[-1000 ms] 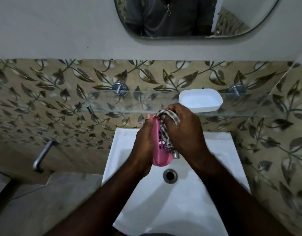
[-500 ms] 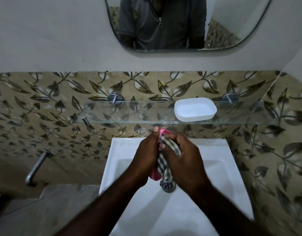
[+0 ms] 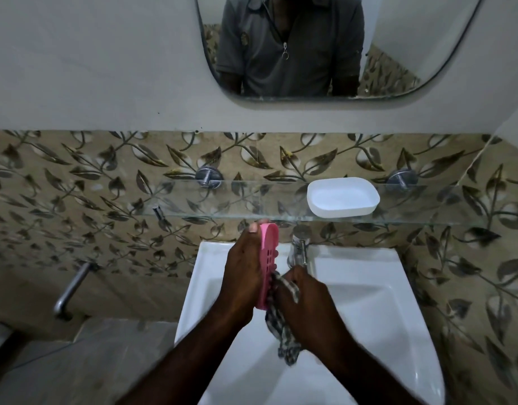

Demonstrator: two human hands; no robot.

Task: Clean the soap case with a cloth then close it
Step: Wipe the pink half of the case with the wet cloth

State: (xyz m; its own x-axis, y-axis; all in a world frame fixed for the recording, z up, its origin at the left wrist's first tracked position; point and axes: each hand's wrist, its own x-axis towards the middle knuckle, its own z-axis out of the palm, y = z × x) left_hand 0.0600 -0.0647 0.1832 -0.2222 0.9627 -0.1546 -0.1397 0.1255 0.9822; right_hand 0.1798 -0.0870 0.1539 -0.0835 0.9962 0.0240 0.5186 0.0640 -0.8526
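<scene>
Step in hand: wiping. Closing not started; the two case halves are well apart.

Pink oval plastic soap tray with drain holes [image 3: 268,258] is over the white ceramic basin [image 3: 368,302], just left of the chrome tap [image 3: 300,247]. Left hand [image 3: 243,279] wraps it from the left, thumb tip at the far end, fingers curled round the back. Tray stands on edge, with its long axis near-to-far: far end sits just under the front edge of the glass shelf [image 3: 135,197], near end meets the cloth. Perforated face turned right, toward the other hand.

Right hand [image 3: 307,302] is closed on a bunched checked cloth [image 3: 287,350] and presses it against the tray's near end; loose tail hangs down into the basin.

Other half, a white oval plastic dish [image 3: 344,197], sits open side up on the shelf, far right of the hands.

My read on the next move: run the cloth along the long axis up to the far end, covering the holes. Then free the right hand or bring the pink part to the white dish, line up the ovals and seat them. Cannot tell which half is lid or base.
</scene>
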